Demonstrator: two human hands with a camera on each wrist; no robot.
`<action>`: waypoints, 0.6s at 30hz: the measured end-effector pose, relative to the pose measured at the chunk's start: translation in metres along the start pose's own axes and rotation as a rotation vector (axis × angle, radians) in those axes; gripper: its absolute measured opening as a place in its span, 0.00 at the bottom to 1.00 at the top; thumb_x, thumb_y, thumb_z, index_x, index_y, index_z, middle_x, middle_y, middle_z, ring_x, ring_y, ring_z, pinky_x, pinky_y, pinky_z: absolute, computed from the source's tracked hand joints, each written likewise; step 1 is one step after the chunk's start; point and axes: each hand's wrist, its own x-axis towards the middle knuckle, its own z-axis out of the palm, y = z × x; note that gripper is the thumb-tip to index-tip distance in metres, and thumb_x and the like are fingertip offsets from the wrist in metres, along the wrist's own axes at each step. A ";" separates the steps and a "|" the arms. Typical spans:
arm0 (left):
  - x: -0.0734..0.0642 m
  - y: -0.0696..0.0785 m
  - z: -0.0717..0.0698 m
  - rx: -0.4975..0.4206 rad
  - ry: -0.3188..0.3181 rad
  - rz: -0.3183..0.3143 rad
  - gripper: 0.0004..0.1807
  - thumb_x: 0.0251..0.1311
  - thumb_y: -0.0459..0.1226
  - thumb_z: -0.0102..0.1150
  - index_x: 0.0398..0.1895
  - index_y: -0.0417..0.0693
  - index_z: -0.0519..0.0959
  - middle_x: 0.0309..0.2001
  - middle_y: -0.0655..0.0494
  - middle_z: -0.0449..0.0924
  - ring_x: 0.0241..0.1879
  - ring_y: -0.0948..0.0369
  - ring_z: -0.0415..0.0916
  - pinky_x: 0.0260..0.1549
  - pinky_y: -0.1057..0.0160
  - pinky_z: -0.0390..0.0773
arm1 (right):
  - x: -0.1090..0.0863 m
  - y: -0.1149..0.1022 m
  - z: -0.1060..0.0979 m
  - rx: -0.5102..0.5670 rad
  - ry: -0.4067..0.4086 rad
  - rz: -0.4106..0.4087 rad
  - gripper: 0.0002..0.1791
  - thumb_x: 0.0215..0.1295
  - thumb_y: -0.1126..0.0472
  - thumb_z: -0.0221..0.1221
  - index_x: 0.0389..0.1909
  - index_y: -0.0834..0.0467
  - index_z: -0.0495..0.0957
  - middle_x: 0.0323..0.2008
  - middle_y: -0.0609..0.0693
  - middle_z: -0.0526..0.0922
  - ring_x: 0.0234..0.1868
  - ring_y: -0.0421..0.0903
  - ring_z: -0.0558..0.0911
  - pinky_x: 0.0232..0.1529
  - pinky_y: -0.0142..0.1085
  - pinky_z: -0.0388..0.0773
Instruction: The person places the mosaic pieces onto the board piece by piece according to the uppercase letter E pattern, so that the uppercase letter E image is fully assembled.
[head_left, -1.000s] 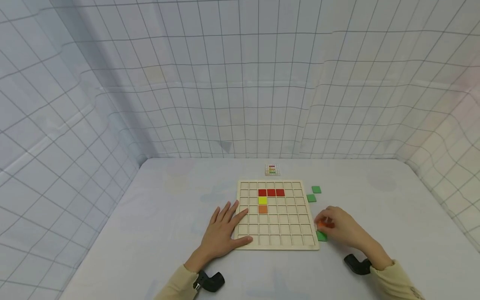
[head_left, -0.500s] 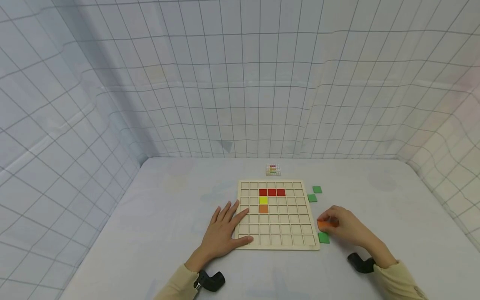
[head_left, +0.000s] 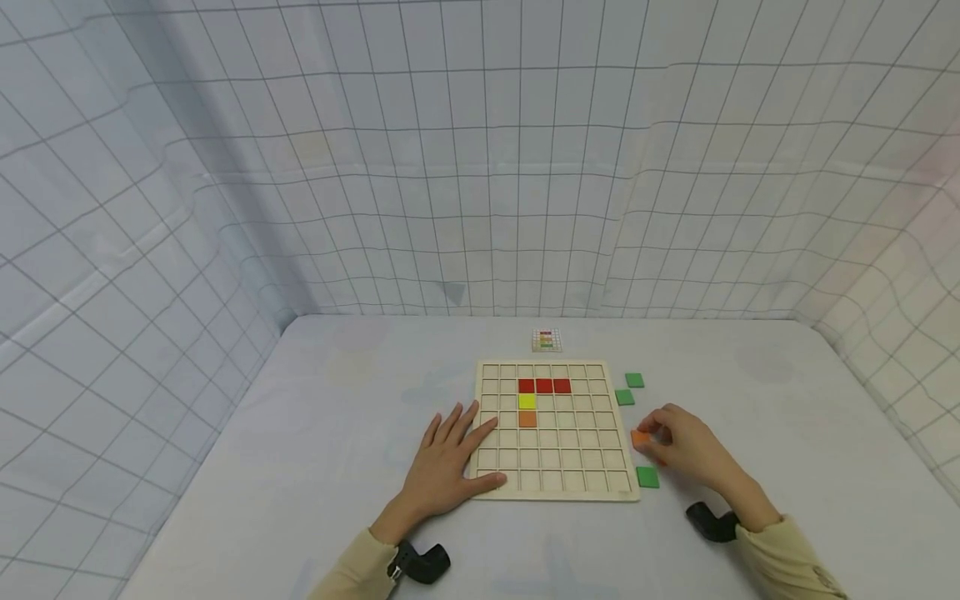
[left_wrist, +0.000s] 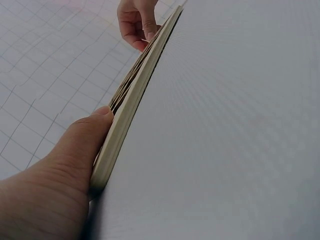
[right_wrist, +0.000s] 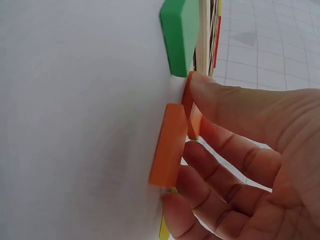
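Observation:
My left hand (head_left: 442, 471) lies spread with fingers apart over the left edge of a pale wooden grid board (head_left: 558, 482). In the left wrist view its thumb (left_wrist: 82, 137) rests on the board's near edge. Just off the board's right side, my right hand (head_left: 692, 450) pinches a square orange tile (head_left: 640, 438) between thumb and index finger. The right wrist view has a second orange tile (right_wrist: 168, 145) below the fingers and part of a yellow tile (right_wrist: 164, 222), mostly hidden by them. A green tile (head_left: 647, 477) lies near that hand, by the board's corner.
On the board sit a row of red tiles (head_left: 544, 386), one yellow tile (head_left: 527, 402) and an orange tile (head_left: 527, 419). Two green tiles (head_left: 634, 380) lie right of the board. A small card with a coloured grid pattern (head_left: 547, 340) lies behind it.
My right hand has lifted its fingers slightly away from me, and the pinched orange tile now shows past the fingertips. The near green tile is more uncovered. My left hand stays still.

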 end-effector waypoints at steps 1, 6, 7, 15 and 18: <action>0.000 0.000 0.000 -0.001 -0.001 0.001 0.45 0.55 0.69 0.46 0.73 0.61 0.58 0.74 0.52 0.46 0.72 0.51 0.40 0.66 0.46 0.38 | 0.000 0.000 0.000 0.004 -0.002 0.001 0.09 0.56 0.60 0.68 0.34 0.58 0.79 0.31 0.45 0.74 0.26 0.40 0.67 0.25 0.33 0.66; 0.000 0.001 0.000 -0.002 -0.011 -0.008 0.45 0.55 0.70 0.46 0.73 0.61 0.58 0.74 0.52 0.46 0.72 0.51 0.40 0.67 0.46 0.38 | 0.000 -0.001 0.000 0.021 0.008 -0.001 0.10 0.55 0.61 0.69 0.31 0.55 0.76 0.26 0.43 0.73 0.25 0.40 0.68 0.25 0.33 0.66; 0.000 0.001 0.000 -0.001 -0.012 -0.011 0.45 0.55 0.70 0.46 0.73 0.61 0.58 0.74 0.52 0.46 0.72 0.51 0.39 0.67 0.46 0.38 | 0.001 -0.002 0.000 0.020 0.015 -0.005 0.10 0.54 0.61 0.69 0.30 0.55 0.76 0.25 0.42 0.73 0.25 0.40 0.68 0.25 0.33 0.67; -0.001 0.002 -0.002 -0.006 0.001 -0.011 0.45 0.55 0.69 0.48 0.73 0.60 0.59 0.74 0.51 0.47 0.72 0.50 0.41 0.66 0.45 0.39 | 0.008 -0.012 0.004 0.052 0.100 -0.028 0.10 0.54 0.66 0.69 0.29 0.54 0.75 0.22 0.40 0.73 0.19 0.37 0.70 0.21 0.31 0.69; -0.001 0.003 -0.002 -0.008 0.011 -0.004 0.44 0.55 0.68 0.49 0.73 0.59 0.60 0.74 0.51 0.48 0.72 0.49 0.42 0.66 0.44 0.40 | 0.014 -0.019 0.009 0.084 0.161 -0.075 0.09 0.54 0.69 0.68 0.29 0.56 0.76 0.23 0.41 0.73 0.22 0.37 0.70 0.21 0.31 0.69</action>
